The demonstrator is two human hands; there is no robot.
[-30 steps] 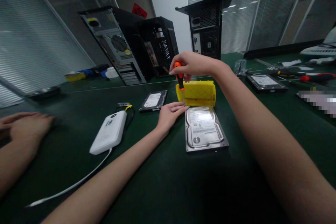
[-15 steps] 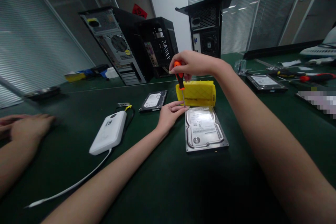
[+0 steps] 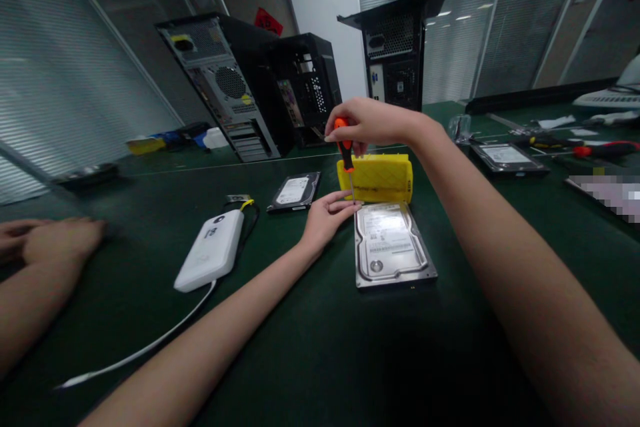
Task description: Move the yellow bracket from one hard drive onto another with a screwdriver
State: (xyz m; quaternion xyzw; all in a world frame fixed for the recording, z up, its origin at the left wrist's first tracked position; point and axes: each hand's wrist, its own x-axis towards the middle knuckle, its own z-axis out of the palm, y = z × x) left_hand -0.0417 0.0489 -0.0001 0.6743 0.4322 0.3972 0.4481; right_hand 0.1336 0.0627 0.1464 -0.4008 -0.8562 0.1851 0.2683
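Note:
A silver hard drive (image 3: 389, 240) lies label up on the green table in front of me. At its far left corner, my left hand (image 3: 325, 217) has thumb and fingers closed on the edge, close around the screwdriver's tip. My right hand (image 3: 357, 121) grips the orange and black handle of a screwdriver (image 3: 345, 147) from above. The screwdriver stands nearly upright, its shaft reaching down to that corner. Whether a screw sits under the tip is too small to tell. Just behind the drive stands a yellow plastic case (image 3: 383, 177).
A second hard drive (image 3: 294, 192) and a white device (image 3: 213, 250) with a cable lie to the left. Computer cases (image 3: 235, 87) stand behind. Another person's hands (image 3: 63, 240) rest at far left. Another drive (image 3: 505, 157) and red-handled pliers (image 3: 605, 149) lie right.
The whole view has shifted very slightly. Both my hands, the screwdriver and the hard drive keep the same places relative to each other.

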